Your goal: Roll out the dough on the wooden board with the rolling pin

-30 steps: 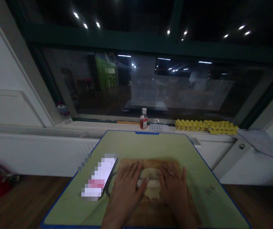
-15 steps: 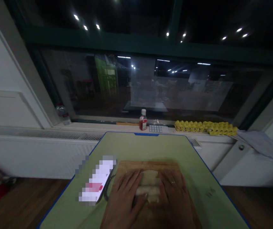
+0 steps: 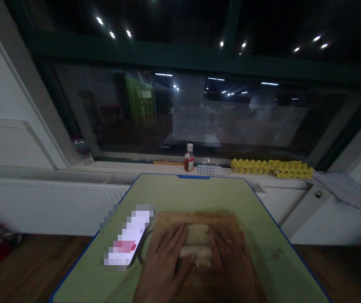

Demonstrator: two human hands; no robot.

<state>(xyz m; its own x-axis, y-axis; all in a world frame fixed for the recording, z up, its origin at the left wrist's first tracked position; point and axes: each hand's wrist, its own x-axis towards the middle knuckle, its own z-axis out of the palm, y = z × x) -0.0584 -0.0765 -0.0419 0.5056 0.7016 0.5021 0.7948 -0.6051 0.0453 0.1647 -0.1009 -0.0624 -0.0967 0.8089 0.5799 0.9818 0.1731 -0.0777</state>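
A flattened sheet of pale dough point(image 3: 198, 232) lies on the wooden cutting board point(image 3: 196, 218). Across it runs a pale cylinder point(image 3: 195, 251); whether this is a rolling pin or a rolled edge of the dough, I cannot tell. My left hand point(image 3: 167, 256) rests palm down at the cylinder's left end, fingers stretched forward and thumb toward the middle. On the opposite side my right hand point(image 3: 230, 256), with a ring on one finger, lies palm down, fingers extended beside the dough. The cylinder's ends are hidden by my hands.
A lit phone point(image 3: 129, 240), blurred, lies left of the board on the green table point(image 3: 196, 191). Beyond, the windowsill holds a small bottle point(image 3: 189, 159) of reddish liquid, yellow egg cartons point(image 3: 271, 168), a cloth point(image 3: 347, 189) and a clear plastic bottle point(image 3: 81, 148).
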